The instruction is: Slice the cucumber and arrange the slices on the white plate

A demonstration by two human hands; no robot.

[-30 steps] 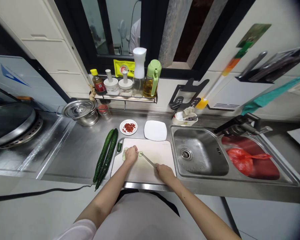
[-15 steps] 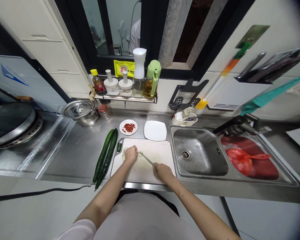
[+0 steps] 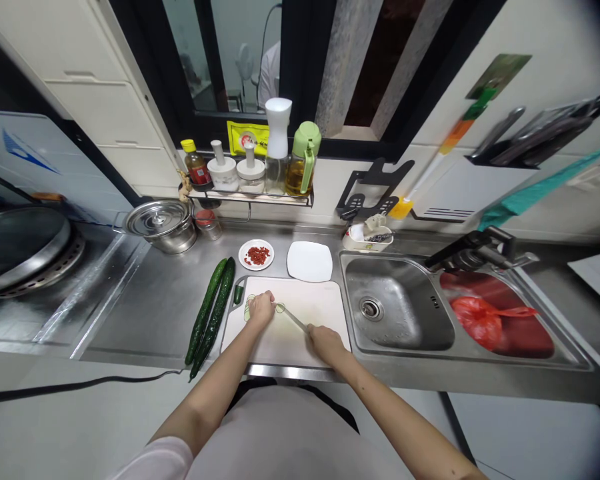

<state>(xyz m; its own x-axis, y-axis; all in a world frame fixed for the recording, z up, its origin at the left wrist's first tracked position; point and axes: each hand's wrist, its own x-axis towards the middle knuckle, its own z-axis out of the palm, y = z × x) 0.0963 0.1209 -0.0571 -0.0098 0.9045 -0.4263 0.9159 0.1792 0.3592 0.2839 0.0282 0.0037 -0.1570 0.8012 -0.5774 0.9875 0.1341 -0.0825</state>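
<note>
My right hand (image 3: 327,343) is wrapped round the handle of a knife (image 3: 296,321), whose blade points up and left over a white cutting board (image 3: 325,300). A thin round cucumber slice (image 3: 280,308) is at the blade's tip, close to the fingertips of my left hand (image 3: 261,308). Those left fingers are closed together; what they pinch, if anything, is hidden. More cucumber slices (image 3: 249,307) lie partly under that hand. A short cucumber end piece (image 3: 238,294) rests at the board's upper left corner. Two whole cucumbers (image 3: 213,317) lie side by side left of the board.
Behind the board are a plate of chopped red pieces (image 3: 257,255) and a square white plate (image 3: 309,261). A steel sink (image 3: 403,303) with a black faucet (image 3: 473,250) is to the right, a lidded pot (image 3: 163,223) to the left. Above runs a seasoning rack (image 3: 260,195).
</note>
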